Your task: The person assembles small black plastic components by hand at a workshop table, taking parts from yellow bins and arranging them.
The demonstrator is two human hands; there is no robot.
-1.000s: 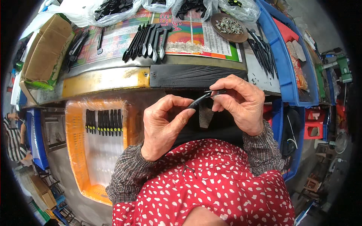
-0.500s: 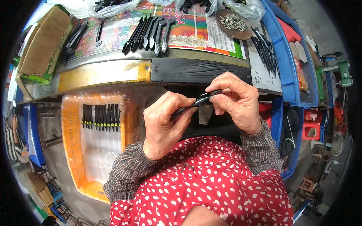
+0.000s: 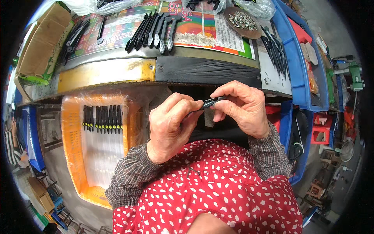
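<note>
Desk (image 3: 206, 70) on my feed carries a brown dish (image 3: 253, 34) of small metal pcs (image 3: 242, 20); orange crate (image 3: 72, 148) below, L side, holds a row of black/yellow sticks (image 3: 114, 117). I see L hand (image 3: 173, 126) & R hand (image 3: 241, 111), fingers pinched together on black part (image 3: 211, 102) btwn them

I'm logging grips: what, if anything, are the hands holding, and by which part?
A slim black item, one piece or several, I can't tell: the left hand grips its left part, the right hand pinches its right end.
</note>
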